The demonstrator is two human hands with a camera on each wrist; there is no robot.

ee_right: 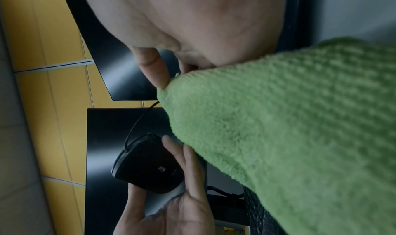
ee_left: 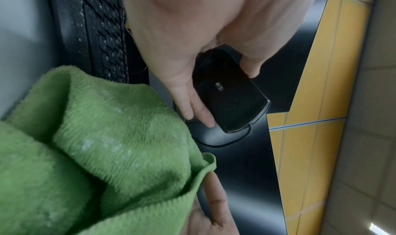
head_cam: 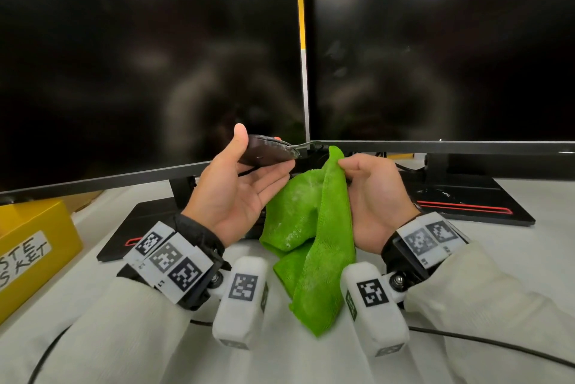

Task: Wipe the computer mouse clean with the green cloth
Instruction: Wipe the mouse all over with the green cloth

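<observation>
Mouse (head_cam: 267,151): lifted off the desk, in the air just left of the cloth and apart from it; I judge I hold it up so the cloth can reach every side.
Left hand (head_cam: 239,187): palm up, thumb on the mouse's near end, fingers curled under its far side; the grip sits at the edges, which leaves the underside bare in both wrist views.
Cloth (head_cam: 308,228): hangs from my right hand, its loose end trailing down toward the desk (head_cam: 466,284).
Right hand (head_cam: 373,197): just right of the cloth, thumb and forefinger pinching its top edge; the other fingers curl behind it.
Cord (ee_right: 137,123): runs from the mouse's front end; I judge it limits turning.
Room: open air between mouse and cloth; monitors (head_cam: 140,56) stand close behind the cloth.
</observation>
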